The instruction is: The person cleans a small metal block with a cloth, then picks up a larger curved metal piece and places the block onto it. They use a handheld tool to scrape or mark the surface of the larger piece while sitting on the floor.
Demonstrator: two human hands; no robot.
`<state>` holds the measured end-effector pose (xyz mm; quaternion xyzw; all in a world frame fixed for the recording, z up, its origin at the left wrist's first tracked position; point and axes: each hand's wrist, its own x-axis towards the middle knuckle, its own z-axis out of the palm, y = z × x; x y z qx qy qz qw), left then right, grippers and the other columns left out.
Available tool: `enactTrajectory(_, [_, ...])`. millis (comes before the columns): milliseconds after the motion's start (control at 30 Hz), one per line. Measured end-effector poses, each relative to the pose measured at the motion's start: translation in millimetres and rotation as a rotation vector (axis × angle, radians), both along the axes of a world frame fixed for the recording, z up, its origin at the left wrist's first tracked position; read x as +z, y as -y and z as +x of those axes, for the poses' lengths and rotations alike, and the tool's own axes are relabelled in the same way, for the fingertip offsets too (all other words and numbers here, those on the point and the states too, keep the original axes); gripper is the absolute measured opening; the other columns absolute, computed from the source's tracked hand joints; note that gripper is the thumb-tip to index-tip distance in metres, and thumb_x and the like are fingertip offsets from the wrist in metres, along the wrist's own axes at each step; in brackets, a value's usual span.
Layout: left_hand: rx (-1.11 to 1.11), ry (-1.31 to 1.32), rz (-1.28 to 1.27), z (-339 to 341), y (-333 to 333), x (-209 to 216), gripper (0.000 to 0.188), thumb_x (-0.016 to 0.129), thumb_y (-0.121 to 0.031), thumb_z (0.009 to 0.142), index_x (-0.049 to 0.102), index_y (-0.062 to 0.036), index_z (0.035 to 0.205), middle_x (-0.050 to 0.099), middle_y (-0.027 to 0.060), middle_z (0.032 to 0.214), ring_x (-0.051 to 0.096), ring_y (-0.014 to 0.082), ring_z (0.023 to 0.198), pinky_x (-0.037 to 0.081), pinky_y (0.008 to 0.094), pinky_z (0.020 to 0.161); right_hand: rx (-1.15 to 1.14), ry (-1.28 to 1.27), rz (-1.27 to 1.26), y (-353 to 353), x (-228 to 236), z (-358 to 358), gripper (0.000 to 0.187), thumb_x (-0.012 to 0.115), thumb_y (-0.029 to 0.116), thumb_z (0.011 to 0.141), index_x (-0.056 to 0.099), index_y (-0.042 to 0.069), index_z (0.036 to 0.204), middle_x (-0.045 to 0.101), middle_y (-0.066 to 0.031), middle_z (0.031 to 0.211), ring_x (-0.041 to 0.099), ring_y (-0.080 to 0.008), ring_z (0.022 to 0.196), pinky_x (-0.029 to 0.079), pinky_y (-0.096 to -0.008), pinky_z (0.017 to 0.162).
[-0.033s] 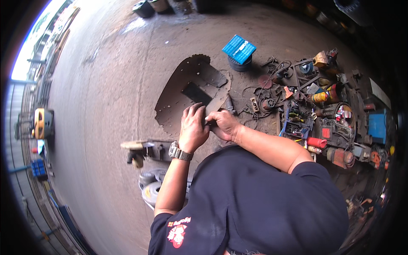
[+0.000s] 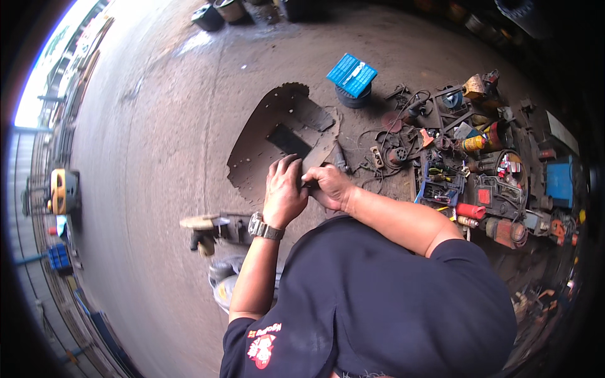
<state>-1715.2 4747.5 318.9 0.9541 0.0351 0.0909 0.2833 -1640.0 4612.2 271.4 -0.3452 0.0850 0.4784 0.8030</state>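
Note:
My left hand [image 2: 283, 192], with a watch [image 2: 266, 227] on its wrist, is held in front of me with its fingers together and bent. Against it, my right hand [image 2: 329, 186] is closed, its thumb and fingers pinched near the left palm. Whatever lies between them is mostly hidden. Just beyond the left fingertips shows a dark flat rectangle [image 2: 288, 139]; whether I hold it or it belongs to what lies behind, I cannot tell. Behind the hands, a large curved rusty metal sheet [image 2: 252, 148] with a jagged edge and small holes rests on the floor.
Right of the sheet lies a tool with a cylindrical body [image 2: 341, 156]. A blue box [image 2: 351, 74] sits on a dark round container [image 2: 353, 97]. Cables, tools and an open toolbox [image 2: 441, 181] crowd the right. A wooden disc [image 2: 203, 222] is at left.
The whole view has shifted slightly, so floor things sit a little differently. Both hands keep the same pose, close together.

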Motion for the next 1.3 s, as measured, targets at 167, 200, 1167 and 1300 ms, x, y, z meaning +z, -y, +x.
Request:
enactTrajectory(167, [-0.102,-0.022,0.086,110,-69,-11,0.054,0.069,-0.007,0.075,0.058,-0.0004,0.128,0.055,0.0195,0.136,0.048,0.0414,0.128,0.039,0.0491,0.111,-0.085,-0.004,0.069,-67,-21,95,0.008,0.062,0.002,0.086,0.069,-0.001,0.089,0.067,-0.0089,0.089,0.064,-0.019,0.086,0.052,-0.0358,0.082])
enactTrajectory(200, [-0.1,-0.02,0.095,135,-82,-9,0.053,0.069,-0.007,0.075,0.06,0.0001,0.126,0.057,0.0193,0.135,0.05,0.0396,0.127,0.039,0.0469,0.11,-0.118,-0.017,0.101,-83,-21,115,0.009,0.062,0.002,0.086,0.069,-0.001,0.09,0.067,-0.0089,0.089,0.064,-0.0184,0.085,0.052,-0.0361,0.082])
enactTrajectory(1167, [-2.193,-0.059,0.223,588,9,-52,0.077,0.072,-0.028,0.076,0.046,-0.0009,0.144,0.041,0.029,0.148,0.04,0.0463,0.138,0.033,0.0569,0.115,-2.056,-0.288,-0.061,-139,6,351,0.012,0.055,0.013,0.092,0.063,0.007,0.099,0.065,-0.0046,0.096,0.063,-0.021,0.089,0.05,-0.0379,0.078])
enactTrajectory(1300, [-2.469,-0.249,0.249,501,17,-53,0.067,0.073,-0.019,0.07,0.057,-0.0003,0.132,0.05,0.0259,0.138,0.048,0.043,0.13,0.039,0.051,0.111,-2.365,-0.167,0.123,-198,-42,268,0.026,0.056,0.012,0.091,0.065,0.004,0.114,0.067,-0.0079,0.113,0.062,-0.0236,0.111,0.048,-0.0403,0.098])
